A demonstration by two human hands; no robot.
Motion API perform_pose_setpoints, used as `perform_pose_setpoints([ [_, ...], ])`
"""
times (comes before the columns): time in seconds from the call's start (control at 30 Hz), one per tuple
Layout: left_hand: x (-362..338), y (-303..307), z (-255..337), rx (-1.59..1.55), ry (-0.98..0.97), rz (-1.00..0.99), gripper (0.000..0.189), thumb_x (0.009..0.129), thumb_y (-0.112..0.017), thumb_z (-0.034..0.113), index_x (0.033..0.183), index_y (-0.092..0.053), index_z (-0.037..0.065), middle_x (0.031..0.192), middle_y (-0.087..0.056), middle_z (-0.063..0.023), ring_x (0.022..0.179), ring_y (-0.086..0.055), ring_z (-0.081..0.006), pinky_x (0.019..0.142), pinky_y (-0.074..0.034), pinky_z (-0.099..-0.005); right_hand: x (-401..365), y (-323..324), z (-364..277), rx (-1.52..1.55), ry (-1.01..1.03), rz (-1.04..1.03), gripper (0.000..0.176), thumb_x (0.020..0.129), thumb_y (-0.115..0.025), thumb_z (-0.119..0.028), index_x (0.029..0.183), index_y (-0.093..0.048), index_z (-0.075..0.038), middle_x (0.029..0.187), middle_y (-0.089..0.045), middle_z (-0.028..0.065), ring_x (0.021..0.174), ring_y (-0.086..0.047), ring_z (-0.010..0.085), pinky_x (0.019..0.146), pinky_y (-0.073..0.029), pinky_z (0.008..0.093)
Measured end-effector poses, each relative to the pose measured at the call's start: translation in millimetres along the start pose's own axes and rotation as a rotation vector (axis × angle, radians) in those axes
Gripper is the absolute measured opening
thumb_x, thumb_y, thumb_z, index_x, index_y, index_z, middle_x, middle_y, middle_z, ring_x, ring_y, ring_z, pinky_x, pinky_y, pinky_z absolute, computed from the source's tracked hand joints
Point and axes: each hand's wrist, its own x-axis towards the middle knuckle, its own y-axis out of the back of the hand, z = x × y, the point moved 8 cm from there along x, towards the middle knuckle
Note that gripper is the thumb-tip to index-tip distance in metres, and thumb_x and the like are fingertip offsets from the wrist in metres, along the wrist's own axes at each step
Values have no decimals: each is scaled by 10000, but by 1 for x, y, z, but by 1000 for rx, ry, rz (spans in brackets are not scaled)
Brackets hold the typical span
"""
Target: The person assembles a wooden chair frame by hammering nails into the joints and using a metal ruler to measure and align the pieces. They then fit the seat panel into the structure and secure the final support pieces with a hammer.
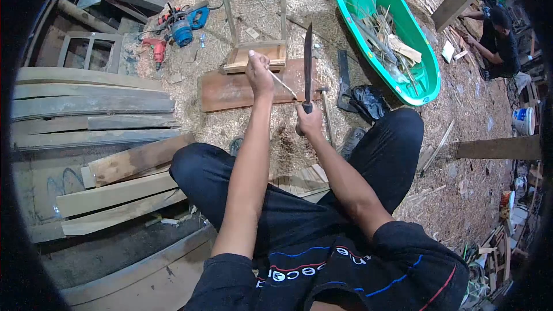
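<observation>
My left hand [259, 75] is closed round one end of a thin pale wooden stick [282, 84], which slants down to the right. A machete [308, 60] is in my right hand [310, 120], fingers wrapped round its dark handle, the long blade pointing away from me. The stick's lower end comes close to the machete's handle and the top of my right hand. Beneath both lies a reddish-brown board [222, 93] on the shavings. Just past my left hand, a small wooden frame piece [258, 55] with two long uprights rests partly on that board.
A green plastic tub [429, 89] holding wood scraps stands at the right. Blue [182, 31] and red power tools [156, 49] lie front-left. Planks [92, 106] are stacked along my left. Another person [500, 40] sits far right. A black plastic bag [370, 102] lies near my right knee.
</observation>
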Motion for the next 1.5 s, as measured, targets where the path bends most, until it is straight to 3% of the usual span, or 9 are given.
perform_pose_setpoints([
  [0.17, -3, 19, -2, 56, 67, 172, 462, 1039, -324, 393, 671, -301, 115, 632, -297, 18, 595, -300, -112, 581, -278, -280, -25, 5, 16, -313, -165, -100, 368, 781, -678, -361, 809, -620, 1, 591, -560, 81, 574, -567, 162, 560, -448, 363],
  [0.27, -5, 22, 0, -6, 68, 177, 466, 1034, -327, 402, 669, -300, 114, 629, -307, 16, 595, -300, -117, 589, -280, -285, -10, 13, -2, -185, -24, 34, 306, 780, -649, -257, 609, -556, -20, 519, -535, 64, 499, -531, 183, 514, -421, 386],
  [0.4, -6, 11, -1, 48, -7, 92, 454, 1039, -319, 388, 673, -302, 120, 628, -302, 16, 604, -296, -112, 585, -281, -287, -15, 19, -48, 4, 202, 86, 267, 786, -643, -198, 634, -538, -6, 552, -540, 79, 515, -506, 124, 500, -405, 356],
  [0.57, -10, 11, -2, -41, -11, 90, 416, 1030, -384, 360, 685, -331, 133, 643, -301, 23, 597, -319, -107, 578, -306, -271, -21, 6, 52, -413, -137, -161, 313, 771, -676, -318, 783, -652, -6, 730, -659, 213, 705, -661, 369, 663, -502, 431],
  [0.83, -16, 8, 1, -5, -8, 63, 407, 1034, -369, 362, 699, -340, 131, 648, -304, 20, 598, -323, -105, 576, -292, -272, -16, 2, -31, -64, 285, 24, 275, 759, -680, -265, 724, -592, -6, 579, -555, 111, 538, -535, 241, 554, -439, 377],
  [0.93, -22, 15, 3, 30, 35, 142, 406, 1036, -363, 360, 701, -336, 132, 646, -306, 21, 600, -323, -104, 579, -293, -270, -8, 0, 70, -444, 91, -129, 266, 777, -676, -257, 760, -593, -5, 585, -559, 102, 537, -536, 237, 561, -443, 386],
  [1.2, -28, 7, 0, 107, -8, 92, 422, 1038, -340, 372, 688, -322, 135, 645, -316, 18, 607, -313, -108, 587, -289, -279, -25, 9, -48, -154, 279, -23, 224, 777, -642, -236, 780, -606, -15, 620, -582, 186, 598, -619, 339, 572, -462, 432],
  [1.33, -30, 6, 8, 141, 62, 174, 438, 1035, -348, 383, 683, -327, 123, 650, -324, 15, 612, -315, -112, 583, -287, -281, -37, 26, 41, -443, -24, -199, 273, 757, -675, -250, 849, -615, 1, 682, -619, 201, 673, -642, 352, 619, -485, 426],
  [1.5, -25, 16, 7, 18, 4, 201, 460, 1030, -377, 382, 671, -350, 97, 646, -332, 15, 616, -328, -120, 600, -298, -281, -16, 8, 16, -232, 164, -57, 240, 739, -673, -203, 675, -556, -2, 557, -531, 106, 509, -502, 201, 528, -424, 384],
])
